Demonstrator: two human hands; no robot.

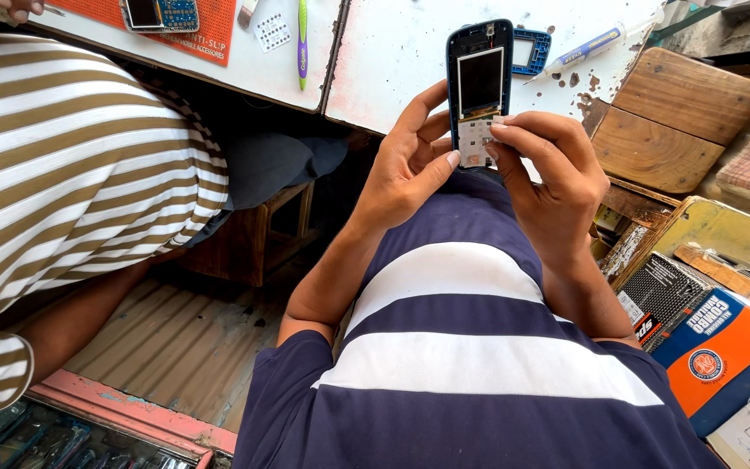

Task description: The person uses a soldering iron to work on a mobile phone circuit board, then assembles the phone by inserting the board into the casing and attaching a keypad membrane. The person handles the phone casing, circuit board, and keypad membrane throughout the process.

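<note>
While I look down from the head camera, I see both of my hands up at about 12 o'clock, holding a small blue phone (479, 82) with its front cover off. My left hand (410, 161) grips the phone from the 9 o'clock side, and its thumb (441, 165) lies on the white keypad board at the bottom. My right hand (549, 174) grips it from the 3 o'clock side, with its fingertips (498, 126) pressing on the same white part. The phone stands upright in the air, above my striped navy and white shirt (470, 347), and its dark screen faces me.

Behind the phone is the white tabletop (392, 52). On it, just at 3 o'clock from the phone's top, lies a blue phone frame (533, 50). Farther toward 2 o'clock lies a syringe (592, 43) with a blue label. At 11 o'clock a green and purple toothbrush (302, 39) lies on the tabletop, near an orange mat (193, 30) with another opened phone (160, 14) on it.

At 9 o'clock sits another person in a brown and white striped shirt (71, 165). At 4 o'clock I see an orange and blue box (713, 356), and wooden blocks (670, 122) sit at 2 o'clock.
</note>
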